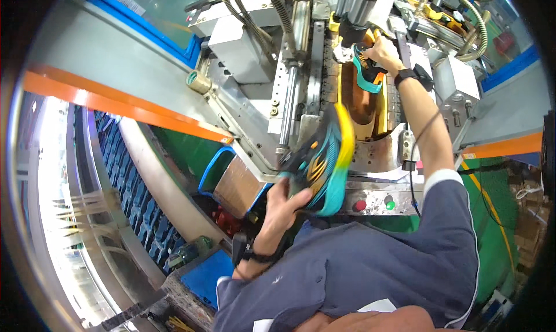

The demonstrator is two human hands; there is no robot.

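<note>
My left hand (282,209) grips a teal, yellow and black sports shoe (329,167) near my body, thumb laid over its side. The shoe is tilted, slightly blurred, with its yellow sole edge facing right. My right hand (383,52) reaches far into the machine and holds a second shoe (366,77), black and teal with orange, by its upper part. That shoe sits over a brown trough (356,103) with yellow edges, below a dark metal press cylinder (351,28). Some of my right fingertips are hidden against the shoe.
The machine's front panel (373,197) carries a red button (360,206) and a green button (390,206). At the left runs a curved conveyor (124,181) beside an orange rail (121,103). A blue-rimmed brown board (237,184) stands below the machine. Hoses and a cable hang around the work area.
</note>
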